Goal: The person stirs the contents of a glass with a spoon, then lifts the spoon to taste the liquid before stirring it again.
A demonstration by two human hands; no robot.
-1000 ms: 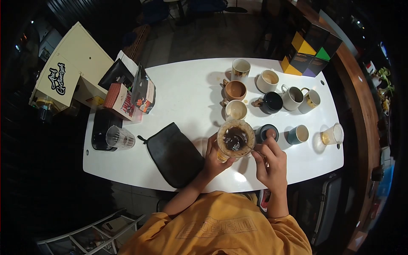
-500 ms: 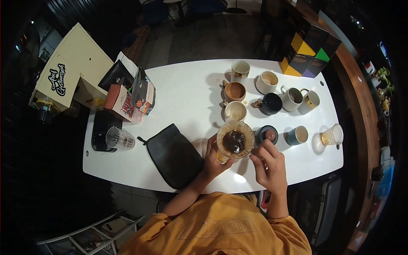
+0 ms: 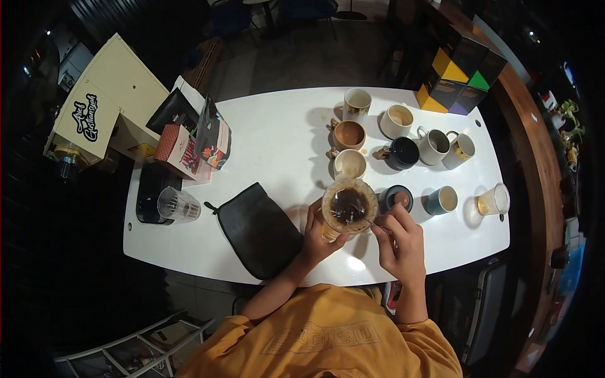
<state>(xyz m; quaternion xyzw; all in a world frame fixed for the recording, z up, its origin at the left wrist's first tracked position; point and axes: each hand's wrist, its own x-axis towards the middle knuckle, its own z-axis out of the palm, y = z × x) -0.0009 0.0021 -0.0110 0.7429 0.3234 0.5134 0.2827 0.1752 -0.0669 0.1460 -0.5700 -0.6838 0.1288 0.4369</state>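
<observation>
Landmark: the lined vessel (image 3: pixel 373 203). It was in front of you over the near part of the white table (image 3: pixel 271 145), with dark liquid (image 3: pixel 348 205) inside; whether its base touched the tabletop could not be told.

Your left hand (image 3: pixel 321 237) was curled round the vessel's left and near side, thumb below the rim. Your right hand (image 3: pixel 402 244) was at its near right rim, thumb and fingers drawn together, apparently on a thin handle (image 3: pixel 372 225); the grip was largely hidden.

Around the vessel: cream mug (image 3: pixel 350 165) just beyond, dark cup (image 3: pixel 387 193) just right, teal cup (image 3: pixel 435 203) farther right, black pouch (image 3: pixel 258 232) to the left.

Risks, as judged: a tilt from your left hand could send liquid over the rim. A hard push on the handle could tear the lining, if it is paper, or splash. A wide swing of your right hand could knock the dark cup.
</observation>
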